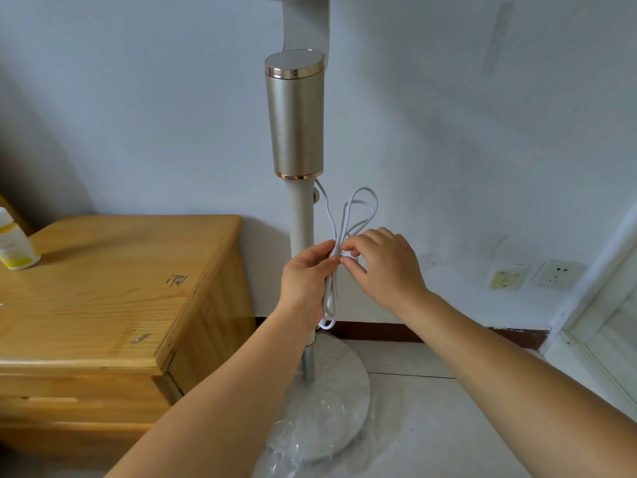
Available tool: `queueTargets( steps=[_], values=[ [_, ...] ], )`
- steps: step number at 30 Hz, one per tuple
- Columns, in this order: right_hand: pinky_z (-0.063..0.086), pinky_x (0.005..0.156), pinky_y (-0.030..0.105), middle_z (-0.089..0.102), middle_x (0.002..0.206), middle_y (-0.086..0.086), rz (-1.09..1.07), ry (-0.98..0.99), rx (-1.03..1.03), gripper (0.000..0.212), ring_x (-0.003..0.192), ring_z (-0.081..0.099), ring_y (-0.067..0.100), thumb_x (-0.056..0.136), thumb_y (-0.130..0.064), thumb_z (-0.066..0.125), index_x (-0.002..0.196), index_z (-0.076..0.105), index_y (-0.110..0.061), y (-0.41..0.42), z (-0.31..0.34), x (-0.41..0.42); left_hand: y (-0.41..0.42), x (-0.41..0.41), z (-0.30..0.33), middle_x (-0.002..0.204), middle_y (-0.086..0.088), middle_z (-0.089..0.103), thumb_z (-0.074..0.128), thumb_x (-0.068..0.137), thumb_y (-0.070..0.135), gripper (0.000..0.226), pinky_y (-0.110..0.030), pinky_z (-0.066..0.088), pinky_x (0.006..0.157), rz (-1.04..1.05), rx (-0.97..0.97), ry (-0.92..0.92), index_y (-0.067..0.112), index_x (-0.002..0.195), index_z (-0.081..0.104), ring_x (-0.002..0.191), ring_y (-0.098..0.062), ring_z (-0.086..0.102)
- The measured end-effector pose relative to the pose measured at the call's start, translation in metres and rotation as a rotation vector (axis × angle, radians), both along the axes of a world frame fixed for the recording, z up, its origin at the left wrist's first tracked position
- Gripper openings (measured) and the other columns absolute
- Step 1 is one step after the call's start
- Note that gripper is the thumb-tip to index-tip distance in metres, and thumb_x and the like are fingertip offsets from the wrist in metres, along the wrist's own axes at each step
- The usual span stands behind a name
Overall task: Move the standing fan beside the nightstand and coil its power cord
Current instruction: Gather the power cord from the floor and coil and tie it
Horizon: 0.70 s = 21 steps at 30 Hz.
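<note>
The fan (299,215) stands just beside the nightstand (113,291), at its 3 o'clock. The left hand (305,282) grips the bundled cord (348,219); the right hand (382,262) pinches it, perhaps tucking an end. Keep loops even, wrap snugly. The plug is hidden, and the fan head is cut off at 12 o'clock.

2 bare forearms, no sleeves, bare hands.

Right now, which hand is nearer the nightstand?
Left. The left hand holds the folded power cord in front of the fan pole, just right of the nightstand. The right hand pinches the cord farther right, toward the wall sockets.
</note>
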State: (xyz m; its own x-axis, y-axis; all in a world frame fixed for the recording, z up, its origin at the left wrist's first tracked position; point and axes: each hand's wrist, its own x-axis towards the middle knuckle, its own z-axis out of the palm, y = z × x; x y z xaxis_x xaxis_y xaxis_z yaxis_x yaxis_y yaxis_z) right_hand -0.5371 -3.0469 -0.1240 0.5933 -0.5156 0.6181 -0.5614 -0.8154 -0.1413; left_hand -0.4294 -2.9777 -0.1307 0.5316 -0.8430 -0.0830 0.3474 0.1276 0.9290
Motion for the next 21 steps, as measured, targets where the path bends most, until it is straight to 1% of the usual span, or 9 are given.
queueTargets(
  steps=[2, 5, 7, 9, 12, 15, 17, 18, 21],
  values=[
    [0.046, 0.068, 0.036, 0.070, 0.085, 0.005, -0.033, 0.100, -0.207, 0.016, 0.082, 0.062, 0.026, 0.085, -0.027, 0.064, 0.089, 0.068, -0.012, -0.001, 0.003, -0.001, -0.001, 0.000, 0.000, 0.101, -0.012, 0.070, 0.061, 0.084, -0.004, 0.029, -0.029, 0.053, 0.088, 0.002, -0.002, 0.005, 0.000, 0.112, 0.065, 0.091, -0.020, 0.066],
    [0.047, 0.059, 0.031, 0.068, 0.069, 0.001, -0.100, 0.146, -0.394, 0.012, 0.069, 0.063, 0.022, 0.073, -0.022, 0.077, 0.073, 0.068, -0.014, -0.002, 0.008, 0.000, -0.001, 0.000, 0.001, 0.101, -0.012, 0.070, 0.060, 0.085, -0.004, 0.028, -0.028, 0.054, 0.085, -0.005, -0.002, 0.017, 0.000, 0.112, 0.065, 0.089, -0.019, 0.067],
    [0.046, 0.067, 0.034, 0.069, 0.079, 0.001, -0.107, 0.226, -0.397, 0.009, 0.079, 0.063, 0.022, 0.081, -0.024, 0.069, 0.082, 0.067, -0.015, -0.003, 0.011, 0.003, 0.000, 0.000, 0.001, 0.104, -0.014, 0.070, 0.059, 0.086, -0.003, 0.028, -0.032, 0.053, 0.089, -0.006, 0.004, 0.021, 0.000, 0.113, 0.065, 0.094, -0.022, 0.067],
    [0.041, 0.076, 0.035, 0.067, 0.095, 0.002, -0.109, 0.234, -0.184, 0.017, 0.092, 0.058, 0.022, 0.093, -0.027, 0.052, 0.096, 0.064, -0.015, -0.001, 0.013, 0.008, 0.000, 0.000, 0.001, 0.109, -0.016, 0.069, 0.059, 0.086, -0.002, 0.028, -0.036, 0.051, 0.093, -0.009, 0.005, 0.020, 0.000, 0.113, 0.064, 0.101, -0.026, 0.066],
    [0.043, 0.073, 0.035, 0.064, 0.087, -0.001, -0.161, 0.005, 0.163, 0.020, 0.084, 0.057, 0.020, 0.094, -0.027, 0.046, 0.086, 0.061, -0.017, 0.002, 0.011, 0.015, 0.000, -0.001, 0.002, 0.108, -0.017, 0.069, 0.059, 0.085, -0.003, 0.028, -0.036, 0.051, 0.093, -0.009, -0.012, 0.020, -0.001, 0.113, 0.064, 0.099, -0.026, 0.066],
    [0.042, 0.061, 0.030, 0.057, 0.069, -0.001, -0.130, -0.386, 0.925, 0.018, 0.065, 0.053, 0.016, 0.089, -0.022, 0.053, 0.074, 0.059, -0.014, 0.003, 0.014, 0.021, 0.000, -0.003, 0.001, 0.102, -0.012, 0.070, 0.059, 0.085, -0.004, 0.029, -0.031, 0.054, 0.087, -0.005, -0.013, 0.004, 0.001, 0.113, 0.064, 0.092, -0.021, 0.068],
    [0.033, 0.052, 0.023, 0.052, 0.059, -0.003, -0.100, -0.635, 1.490, 0.019, 0.054, 0.047, 0.011, 0.086, -0.017, 0.055, 0.067, 0.058, -0.013, 0.002, 0.015, 0.019, -0.001, -0.004, -0.001, 0.107, -0.012, 0.069, 0.059, 0.086, -0.004, 0.029, -0.036, 0.051, 0.094, 0.004, 0.003, -0.030, 0.004, 0.112, 0.065, 0.099, -0.024, 0.066],
    [0.030, 0.050, 0.022, 0.050, 0.055, -0.005, -0.081, -0.685, 1.684, 0.021, 0.051, 0.046, 0.009, 0.085, -0.016, 0.055, 0.064, 0.058, -0.015, 0.000, 0.015, 0.017, -0.001, -0.004, -0.001, 0.111, -0.013, 0.068, 0.059, 0.086, -0.003, 0.028, -0.039, 0.048, 0.099, 0.007, 0.010, -0.042, 0.005, 0.112, 0.065, 0.105, -0.026, 0.064],
    [0.030, 0.052, 0.021, 0.051, 0.051, -0.008, 0.007, -0.720, 1.847, 0.024, 0.049, 0.048, 0.007, 0.085, -0.019, 0.056, 0.061, 0.058, -0.017, -0.005, 0.011, 0.011, 0.000, -0.006, -0.001, 0.115, -0.014, 0.067, 0.059, 0.086, -0.003, 0.029, -0.041, 0.045, 0.102, 0.008, 0.021, -0.054, 0.007, 0.113, 0.065, 0.110, -0.027, 0.062]
  ],
)
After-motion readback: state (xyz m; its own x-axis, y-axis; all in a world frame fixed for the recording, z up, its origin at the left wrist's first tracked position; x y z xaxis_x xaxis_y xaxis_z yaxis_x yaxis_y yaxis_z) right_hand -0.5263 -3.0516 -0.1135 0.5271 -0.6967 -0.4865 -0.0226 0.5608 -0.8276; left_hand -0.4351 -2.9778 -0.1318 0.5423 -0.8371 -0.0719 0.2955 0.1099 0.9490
